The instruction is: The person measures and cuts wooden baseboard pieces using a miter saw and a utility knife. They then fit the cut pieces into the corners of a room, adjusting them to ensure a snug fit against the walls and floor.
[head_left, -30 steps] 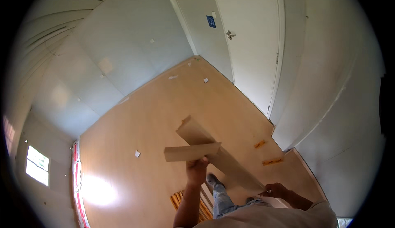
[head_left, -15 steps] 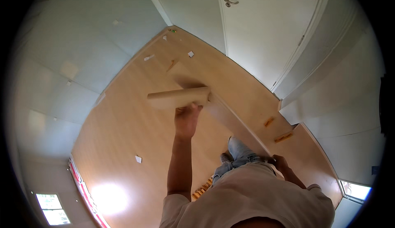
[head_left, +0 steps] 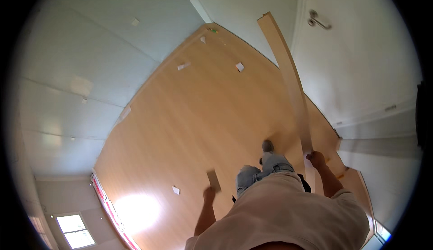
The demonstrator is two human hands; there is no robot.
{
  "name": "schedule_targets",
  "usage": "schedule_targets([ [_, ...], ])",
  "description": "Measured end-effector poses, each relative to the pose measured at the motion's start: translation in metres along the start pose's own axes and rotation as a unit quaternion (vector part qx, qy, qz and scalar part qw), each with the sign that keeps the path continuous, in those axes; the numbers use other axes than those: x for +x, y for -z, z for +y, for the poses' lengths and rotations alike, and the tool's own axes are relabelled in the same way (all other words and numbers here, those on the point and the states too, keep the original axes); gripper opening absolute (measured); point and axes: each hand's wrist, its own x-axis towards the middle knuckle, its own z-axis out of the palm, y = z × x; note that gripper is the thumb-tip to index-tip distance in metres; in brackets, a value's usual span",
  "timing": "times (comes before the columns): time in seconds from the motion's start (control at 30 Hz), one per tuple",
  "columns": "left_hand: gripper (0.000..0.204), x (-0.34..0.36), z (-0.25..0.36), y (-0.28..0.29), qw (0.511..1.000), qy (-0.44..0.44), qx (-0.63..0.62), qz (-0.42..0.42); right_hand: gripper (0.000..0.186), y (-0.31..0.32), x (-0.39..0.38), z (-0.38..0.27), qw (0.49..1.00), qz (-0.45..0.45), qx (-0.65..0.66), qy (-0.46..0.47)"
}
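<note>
Right hand (head_left: pixel 315 159) closed in a grip on the lower end of a long pale wooden plank (head_left: pixel 288 76), held up and away from the white door (head_left: pixel 356 51), presumably for clearance; left hand (head_left: pixel 209 195) apparently grips a short brown wooden offcut (head_left: pixel 214 180), view blurred.

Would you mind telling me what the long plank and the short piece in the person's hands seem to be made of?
The long plank in the right hand looks like laminate or wood flooring: pale tan, matte, matching the floor. The short piece in the left hand seems the same, though too small to be sure.
</note>
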Motion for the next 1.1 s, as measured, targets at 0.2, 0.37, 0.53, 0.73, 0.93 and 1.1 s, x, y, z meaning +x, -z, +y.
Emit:
schedule_targets([
  [0.2, 0.029, 0.013, -0.011, -0.078, 0.779, 0.416, -0.432, -0.184, 0.038, 0.040, 0.166, -0.120, 0.989, 0.042, -0.136, -0.032],
  [0.37, 0.022, 0.142, -0.057, -0.082, 0.984, -0.007, 0.038, -0.173, 0.045, 0.011, 0.298, -0.220, 0.989, 0.025, -0.132, -0.052],
  [0.53, 0.026, 0.437, -0.113, 0.043, 0.955, 0.146, -0.187, -0.178, 0.044, -0.003, 0.374, -0.280, 0.988, 0.018, -0.140, -0.066],
  [0.73, 0.032, 0.729, -0.085, 0.406, 0.961, 0.048, -0.272, 0.012, 0.038, 0.037, 0.477, -0.416, 0.983, 0.033, -0.152, -0.101],
  [0.93, 0.027, 0.941, 0.012, 0.624, 0.980, 0.039, -0.196, 0.016, 0.032, 0.040, 0.637, -0.473, 0.971, 0.019, -0.194, -0.139],
  [1.1, 0.023, 1.119, 0.093, 0.647, 0.983, -0.048, -0.175, -0.022, 0.024, -0.010, 0.836, -0.457, 0.965, 0.027, -0.237, -0.109],
])
